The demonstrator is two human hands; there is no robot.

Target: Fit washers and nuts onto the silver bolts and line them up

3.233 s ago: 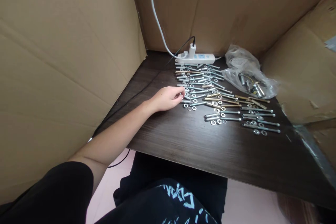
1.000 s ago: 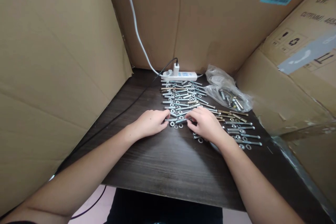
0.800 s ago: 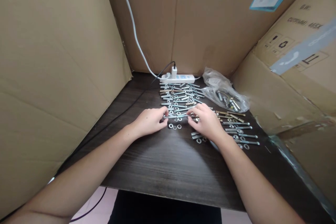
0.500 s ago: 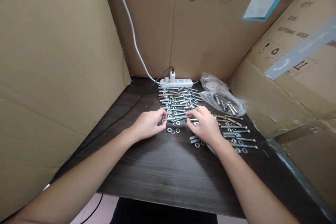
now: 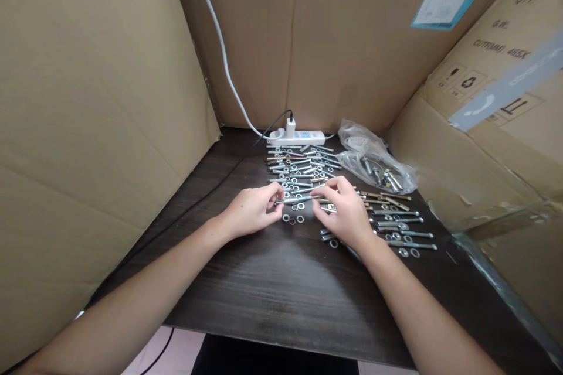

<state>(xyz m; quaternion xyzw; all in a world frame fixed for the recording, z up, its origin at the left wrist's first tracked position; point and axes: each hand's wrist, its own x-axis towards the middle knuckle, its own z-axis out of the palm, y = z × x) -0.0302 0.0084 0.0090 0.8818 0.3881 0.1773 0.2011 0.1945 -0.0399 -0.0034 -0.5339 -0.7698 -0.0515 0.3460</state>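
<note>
My left hand pinches the left end of a long silver bolt between thumb and fingertips. On the bolt's right end, the thumb and index finger of my right hand are closed. The bolt lies level between both hands, its left part thicker, like a metal sleeve. Several loose washers lie on the table just below it. Behind my hands are rows of bolts, sleeves and rings. More bolts with washers are laid out right of my right hand, which partly hides them.
A white power strip with a plugged-in adapter stands at the back of the dark table. Right of it lies a clear plastic bag with metal parts. Cardboard walls enclose the table, and a black cable crosses its left side.
The bolt has risen slightly and now looks like one straight piece between my hands. Earlier, two parts lay end to end there. The view has shifted a little.
</note>
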